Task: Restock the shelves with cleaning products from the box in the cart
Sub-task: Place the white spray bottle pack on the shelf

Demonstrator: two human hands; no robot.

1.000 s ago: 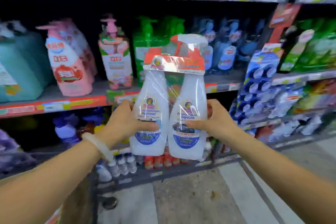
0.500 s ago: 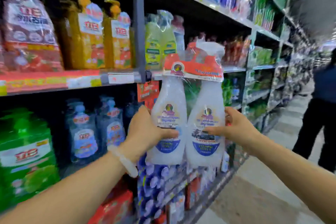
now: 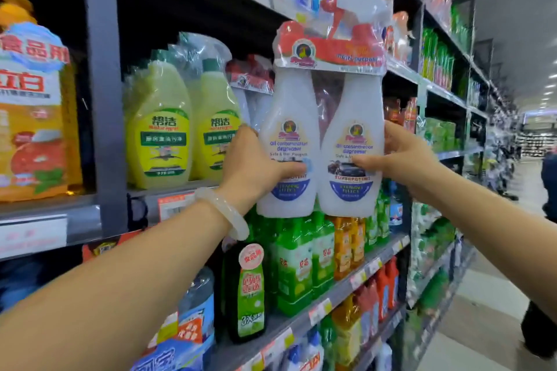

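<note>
I hold a shrink-wrapped twin pack of white degreaser spray bottles upright at chest height, with an orange card band and a spray trigger on top. My left hand grips its left bottle and my right hand grips its right bottle. The pack hangs in front of the upper shelf, where yellow-green twin packs stand and one more white pack shows just behind mine. The cart and box are out of view.
A grey shelf upright stands left of the yellow-green packs, with a large orange jug beyond it. Green and orange bottles fill the shelf below. The aisle floor runs on the right, where a person in dark clothes stands.
The view has swung right and upward along the shelving. Both hands have lifted the twin pack higher and closer to the upper shelf beside the yellow-green packs.
</note>
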